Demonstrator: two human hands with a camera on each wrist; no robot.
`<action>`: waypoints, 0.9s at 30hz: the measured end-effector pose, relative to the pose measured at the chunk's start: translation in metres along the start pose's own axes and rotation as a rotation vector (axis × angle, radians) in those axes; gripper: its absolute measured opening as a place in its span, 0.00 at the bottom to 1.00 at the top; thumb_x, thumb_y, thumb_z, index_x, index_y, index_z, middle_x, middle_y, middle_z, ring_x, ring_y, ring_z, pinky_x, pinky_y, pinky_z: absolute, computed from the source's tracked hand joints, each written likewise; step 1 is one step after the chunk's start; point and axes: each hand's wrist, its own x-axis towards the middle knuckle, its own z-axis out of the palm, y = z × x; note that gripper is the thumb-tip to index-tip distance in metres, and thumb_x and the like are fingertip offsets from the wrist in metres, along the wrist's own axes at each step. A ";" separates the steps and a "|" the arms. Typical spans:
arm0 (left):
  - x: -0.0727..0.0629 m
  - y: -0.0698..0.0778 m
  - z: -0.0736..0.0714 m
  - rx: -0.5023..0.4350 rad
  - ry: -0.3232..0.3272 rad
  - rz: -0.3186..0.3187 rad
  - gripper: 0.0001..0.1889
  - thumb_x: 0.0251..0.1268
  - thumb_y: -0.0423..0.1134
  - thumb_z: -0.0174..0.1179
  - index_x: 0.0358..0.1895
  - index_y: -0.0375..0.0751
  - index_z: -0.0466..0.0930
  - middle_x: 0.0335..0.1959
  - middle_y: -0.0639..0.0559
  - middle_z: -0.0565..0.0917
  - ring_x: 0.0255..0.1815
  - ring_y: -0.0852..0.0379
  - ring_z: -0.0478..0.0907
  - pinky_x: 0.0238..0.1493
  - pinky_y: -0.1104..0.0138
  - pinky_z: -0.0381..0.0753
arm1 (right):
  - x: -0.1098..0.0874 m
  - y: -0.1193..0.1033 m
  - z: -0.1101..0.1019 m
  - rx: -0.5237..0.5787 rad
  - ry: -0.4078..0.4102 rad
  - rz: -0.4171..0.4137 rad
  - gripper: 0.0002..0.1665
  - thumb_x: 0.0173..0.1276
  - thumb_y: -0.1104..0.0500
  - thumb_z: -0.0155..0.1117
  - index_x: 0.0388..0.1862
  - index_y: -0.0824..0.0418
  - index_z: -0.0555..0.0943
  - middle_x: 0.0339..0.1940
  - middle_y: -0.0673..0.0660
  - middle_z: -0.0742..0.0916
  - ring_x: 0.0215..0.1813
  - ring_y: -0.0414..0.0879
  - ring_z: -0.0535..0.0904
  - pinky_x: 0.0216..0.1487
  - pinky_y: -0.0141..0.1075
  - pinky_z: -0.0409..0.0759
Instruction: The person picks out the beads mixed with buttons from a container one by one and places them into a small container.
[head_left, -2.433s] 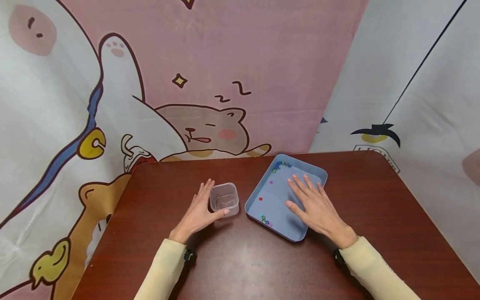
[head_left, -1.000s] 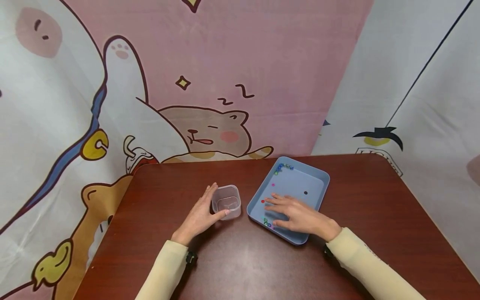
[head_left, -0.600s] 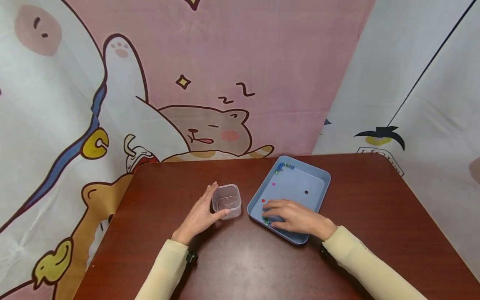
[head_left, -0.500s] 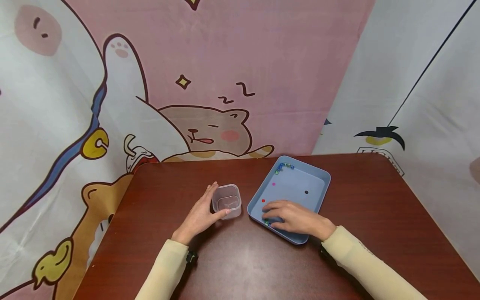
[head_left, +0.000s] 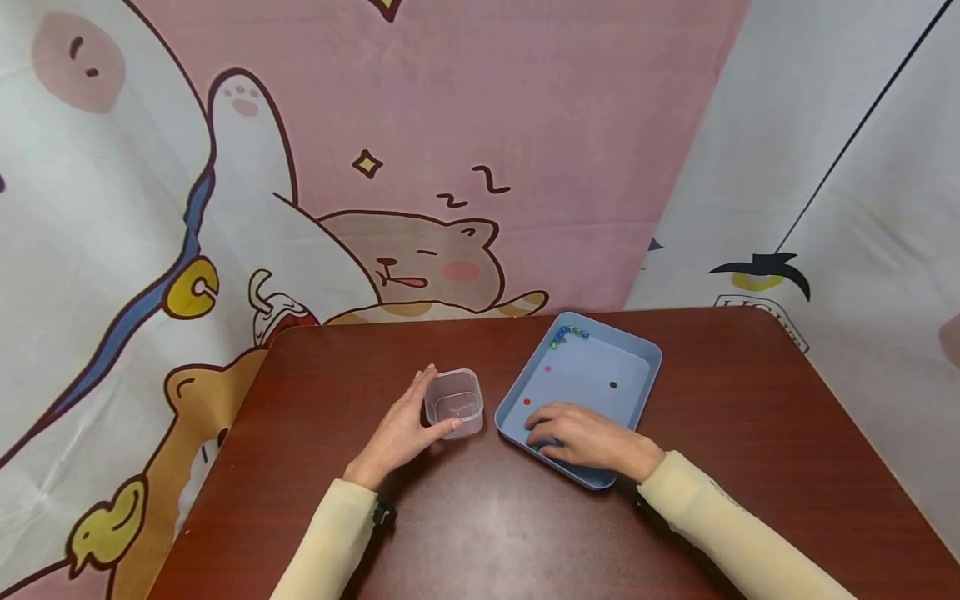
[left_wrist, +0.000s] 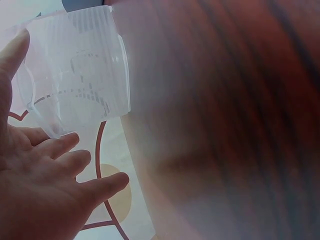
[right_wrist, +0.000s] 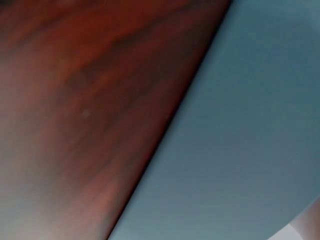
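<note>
A clear, square plastic container [head_left: 471,423] stands on the table. My left hand [head_left: 397,435] holds it between the thumb at its near side and the fingers at its far left side; the left wrist view shows the same container [left_wrist: 82,60] between thumb and fingers. My right hand [head_left: 581,435] is down in the blue tray [head_left: 592,475], fingers bent over small beads [head_left: 536,447] at the near left corner. A gap shows between thumb and forefinger. Whether a fingertip touches a bead is hidden. The right wrist view has mostly the tray's side.
More blue and green beads [head_left: 562,333] lie at the tray's far left corner. Apart from them are a red bead [head_left: 527,402], a pink bead [head_left: 547,368] and a dark round spot [head_left: 613,385]. A cartoon-printed cloth [head_left: 562,167] hangs behind the brown table [head_left: 480,517].
My right hand has moved from over the tray's middle toward its near left corner, and its fingers have bent down over the beads there. The left hand and the container have stayed put.
</note>
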 end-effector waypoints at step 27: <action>0.002 -0.002 0.001 0.034 0.003 0.027 0.54 0.61 0.58 0.73 0.83 0.39 0.53 0.85 0.43 0.53 0.85 0.45 0.47 0.78 0.41 0.56 | 0.014 -0.016 -0.039 0.096 0.277 0.051 0.11 0.70 0.60 0.73 0.50 0.54 0.88 0.56 0.52 0.86 0.59 0.45 0.82 0.56 0.42 0.85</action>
